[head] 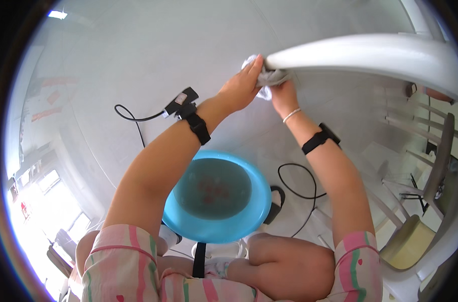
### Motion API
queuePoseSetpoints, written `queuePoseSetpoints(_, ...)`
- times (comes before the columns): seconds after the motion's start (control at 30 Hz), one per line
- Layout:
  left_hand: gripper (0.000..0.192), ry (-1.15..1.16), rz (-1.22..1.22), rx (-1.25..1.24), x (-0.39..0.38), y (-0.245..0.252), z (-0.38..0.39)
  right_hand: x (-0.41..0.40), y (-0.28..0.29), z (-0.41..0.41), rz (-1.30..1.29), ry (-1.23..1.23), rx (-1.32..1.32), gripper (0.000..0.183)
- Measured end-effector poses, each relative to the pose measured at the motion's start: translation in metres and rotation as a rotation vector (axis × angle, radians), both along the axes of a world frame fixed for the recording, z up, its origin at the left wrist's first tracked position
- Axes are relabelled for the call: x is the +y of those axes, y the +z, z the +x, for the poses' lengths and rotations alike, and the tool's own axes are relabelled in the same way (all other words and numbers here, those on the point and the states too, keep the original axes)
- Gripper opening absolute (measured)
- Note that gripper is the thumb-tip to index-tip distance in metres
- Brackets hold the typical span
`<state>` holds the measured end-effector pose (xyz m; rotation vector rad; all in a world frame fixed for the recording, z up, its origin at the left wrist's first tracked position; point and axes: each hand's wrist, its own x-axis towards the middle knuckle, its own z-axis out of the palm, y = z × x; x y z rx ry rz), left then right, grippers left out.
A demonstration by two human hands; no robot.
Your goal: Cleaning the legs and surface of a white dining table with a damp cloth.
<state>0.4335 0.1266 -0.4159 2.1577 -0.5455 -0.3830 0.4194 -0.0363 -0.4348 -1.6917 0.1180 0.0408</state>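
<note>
A wet-looking grey-and-white cloth (273, 78) is bunched between my two hands, close against the tip of a long white curved furniture part (349, 53), perhaps a tabletop edge. My left hand (243, 83) presses on the cloth from the left, fingers stretched along it. From below right, my right hand (285, 97) grips the same cloth, its fingers partly hidden by the folds. Nearer to me, on the floor between my feet, stands a light blue plastic basin (257, 222) with greyish water (217, 188) in it. Reddish patches show through the water.
Pale floor (168, 49) stretches ahead. Several chairs stand at the right, one with a yellowish seat (408, 241). A black cable (315, 185) loops beside the basin near a dark slipper (277, 204). Another cable (138, 120) runs from the device (181, 102) on my left forearm.
</note>
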Motion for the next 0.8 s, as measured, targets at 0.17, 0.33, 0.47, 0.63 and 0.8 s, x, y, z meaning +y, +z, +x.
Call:
queuePoseSetpoints(0.17,0.081,-0.038,-0.399,-0.400,-0.032,0.082,0.023,-0.012,0.074,0.012,-0.226,-0.080,-0.378,0.035)
queuePoseSetpoints(0.33,0.073,-0.109,-0.709,-0.615,-0.067,0.194,0.040,-0.054,0.168,0.018,-0.138,-0.143,-0.780,0.034)
queuePoseSetpoints(0.47,0.070,-0.176,-0.858,-0.653,-0.081,0.282,0.047,-0.063,0.253,0.031,-0.013,-0.111,-1.032,0.029)
queuePoseSetpoints(0.63,0.075,-0.464,-0.670,-0.952,-0.106,0.340,0.059,-0.103,0.319,0.026,0.161,-0.273,-1.079,0.024)
queuePoseSetpoints(0.8,0.073,-0.431,-0.387,-1.022,-0.097,0.353,0.060,-0.060,0.307,0.032,0.138,-0.490,-0.988,0.037)
